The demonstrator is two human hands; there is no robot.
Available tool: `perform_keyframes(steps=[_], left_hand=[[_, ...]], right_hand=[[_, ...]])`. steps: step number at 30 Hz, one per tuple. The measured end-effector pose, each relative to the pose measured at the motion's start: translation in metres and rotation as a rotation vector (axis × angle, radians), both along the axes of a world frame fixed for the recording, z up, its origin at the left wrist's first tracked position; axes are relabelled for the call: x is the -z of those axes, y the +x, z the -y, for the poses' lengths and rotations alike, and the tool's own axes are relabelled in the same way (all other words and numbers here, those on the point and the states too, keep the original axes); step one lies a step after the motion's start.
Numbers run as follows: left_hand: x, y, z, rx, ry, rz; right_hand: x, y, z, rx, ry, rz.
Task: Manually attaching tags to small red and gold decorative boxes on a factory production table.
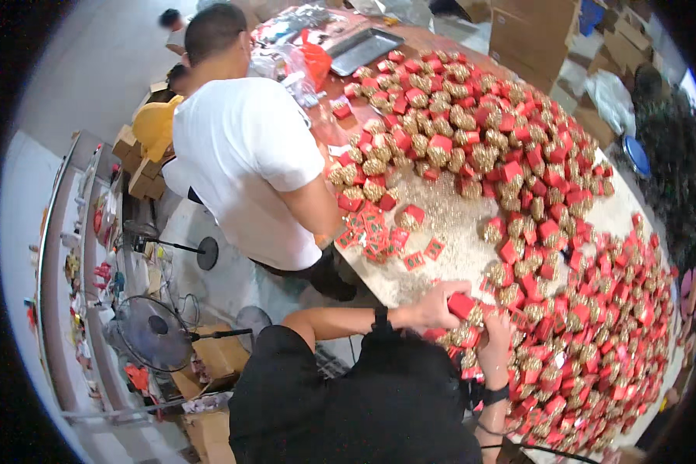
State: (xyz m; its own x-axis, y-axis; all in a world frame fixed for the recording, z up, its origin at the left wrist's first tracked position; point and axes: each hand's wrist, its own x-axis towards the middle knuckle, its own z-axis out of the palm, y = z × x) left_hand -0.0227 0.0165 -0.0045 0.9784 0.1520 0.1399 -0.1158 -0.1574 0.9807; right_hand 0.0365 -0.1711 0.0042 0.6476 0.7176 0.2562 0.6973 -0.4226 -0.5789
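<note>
The left hand (435,305) has its fingers closed around the red end of a red-and-gold piece (462,304), which sits between the two hands at the table's near edge; the right hand (497,340) has its fingers curled by the gold end, though whether they grip it or only touch it, I cannot tell; a heap of similar pieces (595,332) crowds the right fingers closely, spreading right of them and far beyond, and some lie just under both hands; straight ahead of the left fingers is a barer stretch of pale tabletop (458,232) strewn with gold specks; ahead and to the left of those fingers lie flat red cards (375,238), with a loose piece (411,217) beside them; further left of the fingers, a co-worker in a white shirt (247,139) stands against the table; well beyond the fingers are a metal tray (366,51), a red plastic bag (315,62) and a tall cardboard box (532,39); well to the left of the fingers, behind the person's left forearm, stands a fan (156,325).
</note>
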Motion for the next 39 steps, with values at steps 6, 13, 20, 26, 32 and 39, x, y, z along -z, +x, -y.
perform_keyframes(steps=[6, 13, 20, 26, 32, 39], left_hand=[[-0.014, 0.011, 0.009, -0.052, -0.043, 0.056], [0.045, 0.076, -0.011, 0.504, 0.108, -0.022], [0.127, 0.132, -0.053, 0.181, 0.706, -0.425], [0.185, 0.189, -0.048, 0.028, 0.791, -0.473], [0.204, 0.201, -0.017, -0.135, 0.487, -0.434], [0.142, 0.150, -0.013, -0.117, 0.332, -0.259]], right_hand=[[-0.001, 0.015, -0.002, 0.030, 0.065, -0.058], [-0.008, 0.027, 0.034, 0.096, -0.378, 0.007], [0.012, 0.017, 0.038, 0.905, -1.082, 0.017], [0.045, 0.024, 0.011, 0.388, -0.713, -0.326], [0.099, 0.061, 0.001, 0.055, -0.782, -0.376], [0.143, 0.085, -0.014, 0.343, 0.127, -1.192]])
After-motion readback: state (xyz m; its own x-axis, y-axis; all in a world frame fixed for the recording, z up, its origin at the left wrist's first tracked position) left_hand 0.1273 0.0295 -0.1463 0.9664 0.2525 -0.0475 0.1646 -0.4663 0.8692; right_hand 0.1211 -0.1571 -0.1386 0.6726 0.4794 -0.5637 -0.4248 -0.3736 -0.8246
